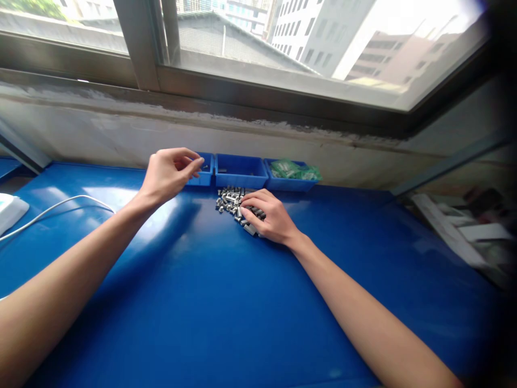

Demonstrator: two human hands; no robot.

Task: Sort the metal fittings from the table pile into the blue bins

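Observation:
My left hand (169, 171) hovers at the left blue bin (207, 177), thumb and fingertips pinched together. Whatever it may hold is too small to make out. Over the right side of a pile of small metal parts (231, 200) rests my right hand (272, 217), fingers curled down and thumb tip close to the index fingertip. Its grip among the parts cannot be made out. The pile mixes short nut-like pieces and longer grey cylinders, lying in front of the middle blue bin (241, 180). A few small pieces show inside the left and middle bins.
The right blue bin (291, 186) holds green-tinted plastic bags. A white cable (60, 202) runs to a white device (12, 210) on the left of the blue table (226, 312). Behind the bins are a wall and window; cluttered items (464, 231) stand at the right.

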